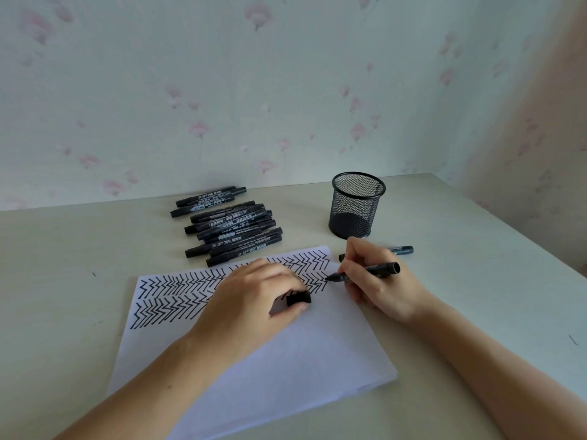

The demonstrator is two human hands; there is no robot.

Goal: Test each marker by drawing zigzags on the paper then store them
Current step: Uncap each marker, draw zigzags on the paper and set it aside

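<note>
White paper [286, 360] carries black zigzag rows [178, 290]. Black markers [228, 227] with white print lie at its twelve o'clock; black mesh cup [355, 204] at one o'clock. Pale wallpaper [222, 90] shows pink flowers.

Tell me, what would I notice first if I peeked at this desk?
You'd see the white paper in the middle, with rows of black zigzags across its top. The right hand holds an open marker with its tip at the zigzags' right end, while the left hand rests on the paper, pinching the black cap. Behind lie a pile of black markers and, to its right, a black mesh cup.
</note>
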